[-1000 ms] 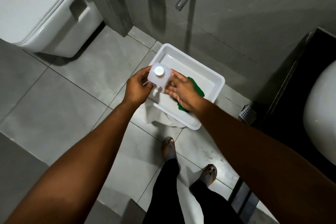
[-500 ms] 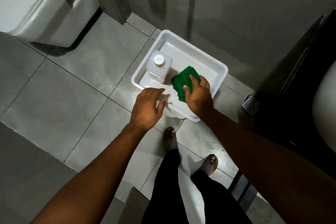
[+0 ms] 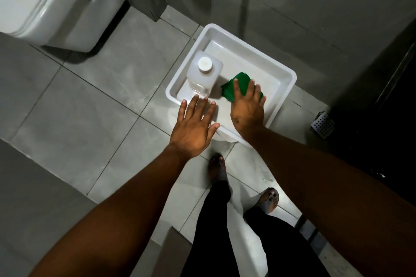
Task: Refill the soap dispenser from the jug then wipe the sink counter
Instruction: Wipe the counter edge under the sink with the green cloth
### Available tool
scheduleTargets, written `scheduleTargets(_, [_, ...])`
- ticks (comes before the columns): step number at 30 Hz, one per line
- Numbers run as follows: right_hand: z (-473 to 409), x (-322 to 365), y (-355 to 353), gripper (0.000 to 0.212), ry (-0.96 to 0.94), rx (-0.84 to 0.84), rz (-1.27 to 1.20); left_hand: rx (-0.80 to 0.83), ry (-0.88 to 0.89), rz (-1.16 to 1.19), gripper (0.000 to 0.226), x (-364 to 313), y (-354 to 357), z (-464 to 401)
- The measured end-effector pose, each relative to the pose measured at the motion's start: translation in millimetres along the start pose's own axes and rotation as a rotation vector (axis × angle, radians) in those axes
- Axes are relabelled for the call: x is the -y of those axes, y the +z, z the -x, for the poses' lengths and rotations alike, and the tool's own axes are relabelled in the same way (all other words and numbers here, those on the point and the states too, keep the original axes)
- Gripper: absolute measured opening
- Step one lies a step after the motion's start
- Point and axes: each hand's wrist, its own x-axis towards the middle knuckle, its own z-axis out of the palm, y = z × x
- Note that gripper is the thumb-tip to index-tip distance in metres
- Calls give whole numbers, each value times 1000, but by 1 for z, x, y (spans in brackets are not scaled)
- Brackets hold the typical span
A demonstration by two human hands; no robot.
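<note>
A translucent jug with a white cap stands upright in the left end of a white plastic tub on the floor. To its right in the tub lies a folded green cloth. My right hand rests flat on the cloth, fingers spread over it. My left hand hovers open over the tub's near rim, just in front of the jug and not touching it. The soap dispenser and sink counter are out of view.
A white toilet hangs at the upper left. Grey floor tiles surround the tub. A metal floor drain sits to the right, beside a dark cabinet. My feet stand just behind the tub.
Both hands have let go of the jug, which now stands in the tub. My right hand moved onto the green cloth; my left drew back and opened.
</note>
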Motion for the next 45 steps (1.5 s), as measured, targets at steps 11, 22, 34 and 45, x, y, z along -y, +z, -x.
scheduleTargets(11, [76,-48,-86,65,-59,-104,-567,-43,73,107,69,-40,-68,18])
scheduleTargets(22, [309,-207,-136,70,121,-269,-792,-234,497,122,67,-229,-207,-5])
scheduleTargets(34, [378,-376,-114,65,460,-504,-363,-77,935,-94,68,-436,-199,-38])
scheduleTargets(45, [349,-354,-84,65,769,-674,-687,10,988,-150,78,-449,-185,-52])
